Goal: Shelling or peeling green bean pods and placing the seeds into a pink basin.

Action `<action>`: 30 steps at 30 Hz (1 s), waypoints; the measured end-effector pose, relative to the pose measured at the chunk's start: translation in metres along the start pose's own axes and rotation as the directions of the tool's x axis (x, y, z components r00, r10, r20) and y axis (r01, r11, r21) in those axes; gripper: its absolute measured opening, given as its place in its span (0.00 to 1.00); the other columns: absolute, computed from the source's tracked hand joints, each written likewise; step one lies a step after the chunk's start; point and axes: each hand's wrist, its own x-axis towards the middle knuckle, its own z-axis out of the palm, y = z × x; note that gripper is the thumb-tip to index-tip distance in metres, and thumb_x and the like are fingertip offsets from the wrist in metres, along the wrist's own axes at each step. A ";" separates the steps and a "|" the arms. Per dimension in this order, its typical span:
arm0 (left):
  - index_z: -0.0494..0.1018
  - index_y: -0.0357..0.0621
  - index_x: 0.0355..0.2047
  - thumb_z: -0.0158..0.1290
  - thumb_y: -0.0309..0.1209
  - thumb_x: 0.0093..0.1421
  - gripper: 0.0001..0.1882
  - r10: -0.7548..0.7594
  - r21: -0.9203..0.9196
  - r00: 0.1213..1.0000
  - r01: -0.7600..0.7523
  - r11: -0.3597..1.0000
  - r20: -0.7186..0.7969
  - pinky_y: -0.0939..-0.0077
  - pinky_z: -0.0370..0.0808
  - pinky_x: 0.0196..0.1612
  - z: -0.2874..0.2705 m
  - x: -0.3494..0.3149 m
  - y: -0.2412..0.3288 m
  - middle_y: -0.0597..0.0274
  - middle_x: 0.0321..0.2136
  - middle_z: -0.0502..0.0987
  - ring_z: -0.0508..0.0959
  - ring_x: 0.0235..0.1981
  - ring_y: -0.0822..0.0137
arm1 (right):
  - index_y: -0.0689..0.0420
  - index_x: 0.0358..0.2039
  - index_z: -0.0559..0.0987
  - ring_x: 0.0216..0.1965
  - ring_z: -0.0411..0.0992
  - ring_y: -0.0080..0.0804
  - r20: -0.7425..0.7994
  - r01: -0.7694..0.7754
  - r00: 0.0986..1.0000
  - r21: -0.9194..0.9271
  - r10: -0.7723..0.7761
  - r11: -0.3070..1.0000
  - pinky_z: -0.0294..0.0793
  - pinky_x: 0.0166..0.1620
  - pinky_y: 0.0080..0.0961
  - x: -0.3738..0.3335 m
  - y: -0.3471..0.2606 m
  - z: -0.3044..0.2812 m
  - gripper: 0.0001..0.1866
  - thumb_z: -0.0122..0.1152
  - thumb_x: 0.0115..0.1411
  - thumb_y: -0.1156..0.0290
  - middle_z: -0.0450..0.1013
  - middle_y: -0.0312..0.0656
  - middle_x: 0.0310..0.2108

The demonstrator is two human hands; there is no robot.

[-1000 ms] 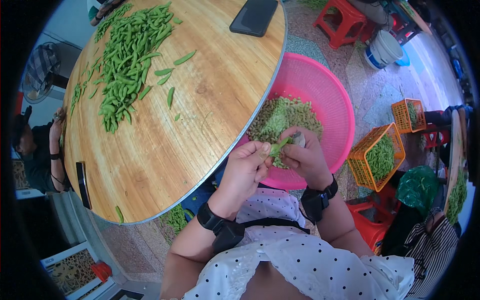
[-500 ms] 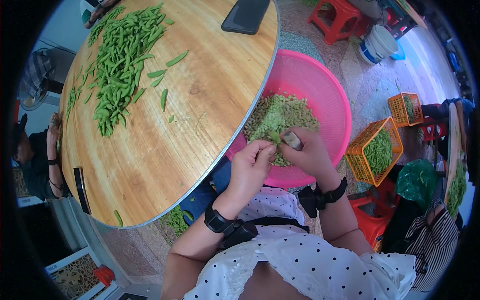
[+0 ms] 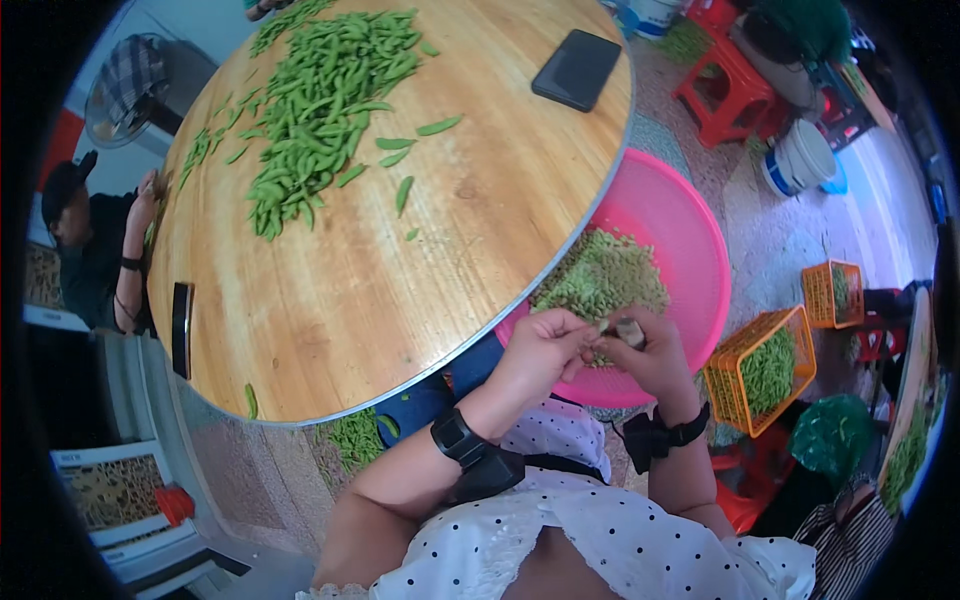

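My left hand (image 3: 540,350) and my right hand (image 3: 650,350) meet over the near rim of a pink plastic basin (image 3: 690,230). The fingers of both are pinched together on a small pod that is mostly hidden between them. My right hand also grips a small tool (image 3: 628,332) with a pale tip. A heap of green pod pieces (image 3: 600,280) lies in the basin just beyond my fingers. A big pile of whole green bean pods (image 3: 320,100) covers the far side of the round wooden table (image 3: 400,300).
A dark phone (image 3: 577,69) lies at the table's far edge and a black device (image 3: 182,328) at its left edge. Another person (image 3: 100,250) sits at the left. Orange crates of pods (image 3: 765,370) stand right, red stools (image 3: 725,85) beyond.
The green pod seen between my fingers earlier is now hidden inside my closed fingertips. Both hands stayed over the basin's near rim; the view shifted.
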 end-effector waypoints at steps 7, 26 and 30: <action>0.72 0.36 0.28 0.50 0.26 0.56 0.05 0.214 0.418 0.977 -0.194 0.887 -0.001 0.86 0.62 0.18 -0.011 -0.004 -0.007 0.64 0.19 0.73 0.67 0.16 0.79 | 0.60 0.29 0.75 0.19 0.63 0.11 0.079 -0.100 0.992 0.010 0.098 0.995 0.60 0.21 0.12 0.005 -0.004 0.000 0.06 0.60 0.49 0.74 0.67 0.28 0.18; 0.76 0.44 0.32 0.57 0.31 0.46 0.11 0.167 0.931 0.938 0.256 0.261 -0.305 0.71 0.71 0.28 -0.132 -0.248 0.065 0.53 0.24 0.75 0.76 0.26 0.58 | 0.62 0.26 0.74 0.29 0.70 0.49 0.321 0.577 0.816 -0.406 -0.481 0.709 0.68 0.33 0.37 0.181 -0.118 0.108 0.10 0.55 0.48 0.67 0.70 0.53 0.25; 0.75 0.40 0.33 0.56 0.29 0.49 0.10 0.335 0.875 0.927 -0.019 0.484 -0.166 0.76 0.70 0.25 -0.109 -0.219 0.088 0.54 0.24 0.74 0.75 0.23 0.62 | 0.62 0.26 0.75 0.28 0.69 0.52 0.370 0.582 0.804 -0.652 -0.466 0.486 0.68 0.32 0.39 0.227 -0.123 0.151 0.09 0.52 0.48 0.70 0.70 0.55 0.25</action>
